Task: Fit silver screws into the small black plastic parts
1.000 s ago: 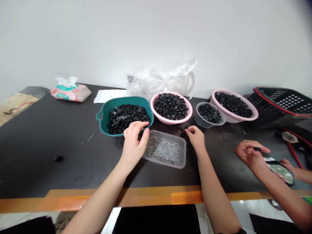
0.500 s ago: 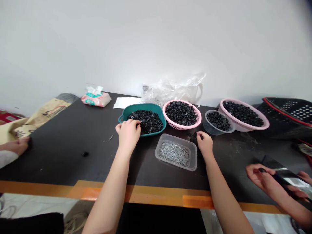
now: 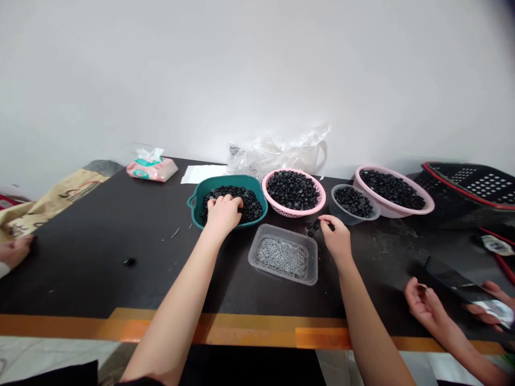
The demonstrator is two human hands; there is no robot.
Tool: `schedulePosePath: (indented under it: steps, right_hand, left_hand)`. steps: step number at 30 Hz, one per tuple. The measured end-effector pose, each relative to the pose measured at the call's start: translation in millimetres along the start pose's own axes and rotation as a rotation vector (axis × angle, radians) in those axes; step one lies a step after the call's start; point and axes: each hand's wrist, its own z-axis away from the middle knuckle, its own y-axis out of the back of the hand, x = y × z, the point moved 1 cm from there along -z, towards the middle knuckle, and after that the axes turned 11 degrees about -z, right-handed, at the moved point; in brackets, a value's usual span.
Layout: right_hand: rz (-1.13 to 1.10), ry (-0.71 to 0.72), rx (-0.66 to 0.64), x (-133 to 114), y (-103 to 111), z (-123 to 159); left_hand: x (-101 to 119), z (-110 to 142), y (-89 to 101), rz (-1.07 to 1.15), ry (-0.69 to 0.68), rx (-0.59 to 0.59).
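Note:
My left hand (image 3: 222, 213) reaches into the teal tub (image 3: 195, 202), its fingers curled down among the black plastic parts (image 3: 251, 203) that fill it. My right hand (image 3: 337, 236) rests on the black table (image 3: 100, 241) behind the right end of a clear tray of small metal screws (image 3: 282, 256). Its fingers pinch a small black part taken from a little heap of black parts (image 3: 311, 227) lying loose on the table.
Behind stand a pink basket (image 3: 294, 192), a clear bowl (image 3: 354, 202) and a second pink basket (image 3: 394, 190), all holding black parts. A plastic bag (image 3: 277, 153), tissue pack (image 3: 152, 166), and black crate (image 3: 469, 187) are nearby. Another person's hands (image 3: 426, 308) hold a phone at right; a further hand (image 3: 14, 251) shows at left.
My left hand moved from the tub's front rim into the black parts. My right hand stayed by the small heap. The view swung; the neighbour's hands dropped lower right.

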Motion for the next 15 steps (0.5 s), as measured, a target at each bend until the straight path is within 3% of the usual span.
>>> schedulePosePath:
  steps: [4, 9, 11, 15]
  right_hand:
    - [-0.044, -0.007, -0.163, -37.8, 12.3, 10.8]
    - [0.157, 0.016, -0.727, -82.6, 2.8, 26.3]
    - [0.271, 0.041, -0.873, -86.9, -9.9, 30.6]
    - [0.402, 0.074, -0.932, -76.3, -34.9, 39.0]
  left_hand:
    - [0.7, 1.1, 1.6, -0.029, -0.019, 0.003]
    - [3.7, 0.8, 1.4, -0.026, -0.015, 0.030]
    - [3.9, 2.8, 3.0, -0.007, 0.003, 0.067]
    - [6.5, 18.3, 11.1, 0.124, 0.062, 0.146]
